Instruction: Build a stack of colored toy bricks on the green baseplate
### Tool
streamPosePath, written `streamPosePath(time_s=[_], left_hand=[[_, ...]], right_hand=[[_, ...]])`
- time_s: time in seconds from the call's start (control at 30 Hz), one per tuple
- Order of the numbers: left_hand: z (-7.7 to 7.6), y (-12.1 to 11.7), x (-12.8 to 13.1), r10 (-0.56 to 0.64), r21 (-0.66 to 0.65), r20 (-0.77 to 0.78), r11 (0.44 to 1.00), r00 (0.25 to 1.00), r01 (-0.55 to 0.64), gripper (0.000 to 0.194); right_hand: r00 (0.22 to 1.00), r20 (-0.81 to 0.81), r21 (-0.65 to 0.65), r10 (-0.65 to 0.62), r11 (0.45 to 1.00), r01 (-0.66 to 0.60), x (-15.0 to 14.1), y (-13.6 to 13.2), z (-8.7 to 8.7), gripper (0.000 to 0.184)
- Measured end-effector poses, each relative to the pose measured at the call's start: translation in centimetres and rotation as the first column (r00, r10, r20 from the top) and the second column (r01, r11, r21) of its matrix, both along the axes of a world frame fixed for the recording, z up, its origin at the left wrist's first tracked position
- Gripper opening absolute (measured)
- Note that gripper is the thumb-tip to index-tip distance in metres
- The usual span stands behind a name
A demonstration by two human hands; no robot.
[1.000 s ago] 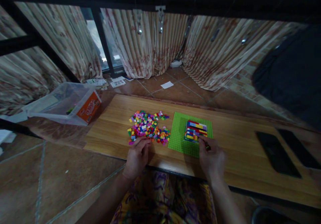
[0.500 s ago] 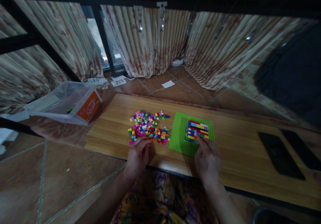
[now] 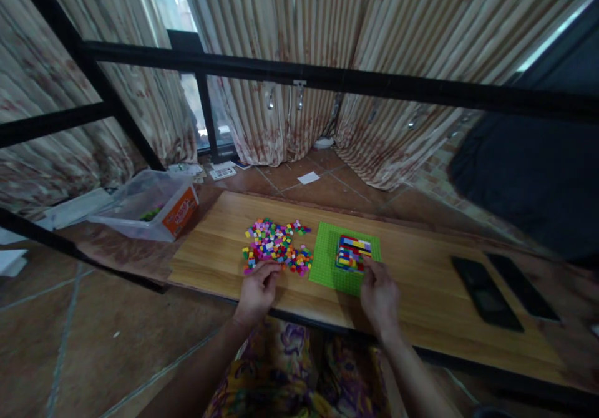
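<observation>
A multicoloured block of building bricks (image 3: 353,251) stands on a green studded baseplate (image 3: 322,262) on the wooden table. My right hand (image 3: 380,293) is at the near right corner of this build, its thumb and fingers drawn together at the edge. Any brick between those fingertips is too small to make out. Left of the baseplate lies a spread of loose small bricks (image 3: 271,238) in many colours. At the near edge of that pile rests my left hand (image 3: 256,290), fingers curled and pinched together. Whatever it may hold is hidden.
Two dark flat phone-like slabs (image 3: 486,293) lie on the right of the wooden table (image 3: 421,268). A clear plastic bin (image 3: 140,209) with an orange label stands beyond the left end. Dark metal bars (image 3: 374,81) cross in front of the curtains.
The view has tilted upward and swung slightly right. My right fingertips have shifted from the front part of the brick build to its right corner. My left hand stays by the loose bricks.
</observation>
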State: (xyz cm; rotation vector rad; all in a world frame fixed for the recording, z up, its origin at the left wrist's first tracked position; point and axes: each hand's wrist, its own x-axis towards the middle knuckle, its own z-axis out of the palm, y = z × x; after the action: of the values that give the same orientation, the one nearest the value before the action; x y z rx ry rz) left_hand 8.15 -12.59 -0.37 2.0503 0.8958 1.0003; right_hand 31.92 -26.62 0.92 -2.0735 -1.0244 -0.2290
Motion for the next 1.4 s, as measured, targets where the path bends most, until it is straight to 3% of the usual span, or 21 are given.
streamPosePath(time_s=[0.1, 0.23, 0.43, 0.57, 0.73, 0.87, 1.13, 1.27, 1.4], left_hand=[[0.3, -0.1, -0.2, -0.007, -0.033, 0.017, 0.999, 1.000, 0.007, 0.018], [0.5, -0.4, -0.4, 0.011, -0.046, 0.026, 0.999, 1.000, -0.009, 0.019], [0.5, -1.0, -0.6, 0.045, -0.033, 0.014, 0.998, 0.999, -0.044, 0.019], [1.2, -1.0, -1.5, 0.072, -0.013, 0.007, 0.997, 0.997, -0.072, 0.020], [1.5, 0.0, -4.1, 0.267, 0.036, -0.069, 0.964, 0.961, -0.265, 0.022], [1.1, 1.0, -5.7, 0.379, -0.029, -0.223, 0.918, 0.898, -0.395, 0.026], [2.0, 1.9, -4.5, 0.285, -0.063, -0.412, 0.938, 0.865, -0.340, 0.026], [2.5, 1.9, -3.5, 0.264, -0.013, -0.452, 0.953, 0.852, -0.302, 0.022], [2.4, 1.9, -2.5, 0.308, 0.018, -0.477, 0.940, 0.823, -0.342, 0.017]], right_hand=[[0.992, -0.092, 0.063, -0.087, 0.994, 0.093, 0.1, -0.6, 1.0, 0.038], [0.980, -0.179, 0.060, -0.091, 0.993, 0.103, -0.1, -2.1, 1.4, 0.037], [0.947, -0.281, -0.015, -0.158, 0.987, 0.160, -0.5, -5.4, -0.7, 0.038], [0.930, -0.342, -0.047, -0.136, 0.991, 0.128, -1.0, -7.0, -1.7, 0.040], [0.946, -0.297, -0.087, -0.130, 0.990, 0.108, -1.6, -7.9, -2.0, 0.042], [0.963, -0.234, -0.142, -0.131, 0.985, 0.099, -1.7, -8.1, -2.5, 0.044], [0.972, -0.169, -0.247, -0.165, 0.961, 0.120, -1.1, -8.5, -3.6, 0.047], [0.981, -0.119, -0.223, -0.155, 0.967, 0.126, -1.1, -8.5, -3.9, 0.047], [0.984, -0.099, -0.193, -0.146, 0.973, 0.125, -1.4, -8.3, -3.7, 0.045]])
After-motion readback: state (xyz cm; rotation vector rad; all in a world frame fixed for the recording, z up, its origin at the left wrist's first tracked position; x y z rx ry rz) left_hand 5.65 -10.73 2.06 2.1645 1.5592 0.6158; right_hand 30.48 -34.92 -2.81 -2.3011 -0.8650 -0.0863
